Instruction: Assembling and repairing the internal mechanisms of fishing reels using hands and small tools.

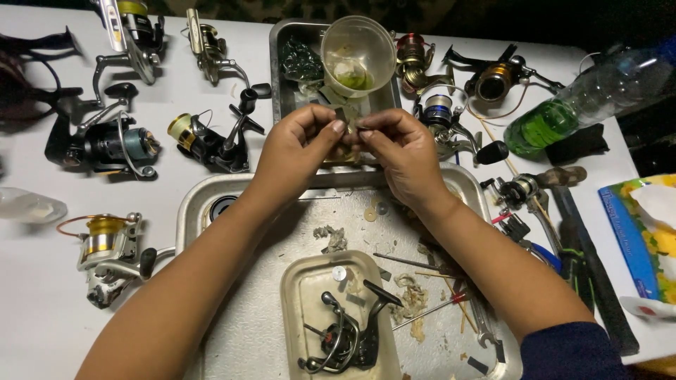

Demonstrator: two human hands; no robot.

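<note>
My left hand (299,144) and my right hand (398,151) meet fingertip to fingertip above the far rim of a large metal tray (243,193). Between the fingers sits a small part, mostly hidden, so its shape is unclear. Both hands pinch it. Just beyond them a clear plastic cup (358,55) with greenish liquid stands in a smaller metal tray (280,77). Nearer me, a shallow plastic dish (303,295) holds a dismantled black fishing reel body (345,334).
Several fishing reels lie on the white table, left (105,144), (105,250) and far right (496,77). A clear bottle with green liquid (584,102) lies at the right. A tissue pack (644,232), hand tools (584,239) and loose washers, sticks and wadding fill the rest.
</note>
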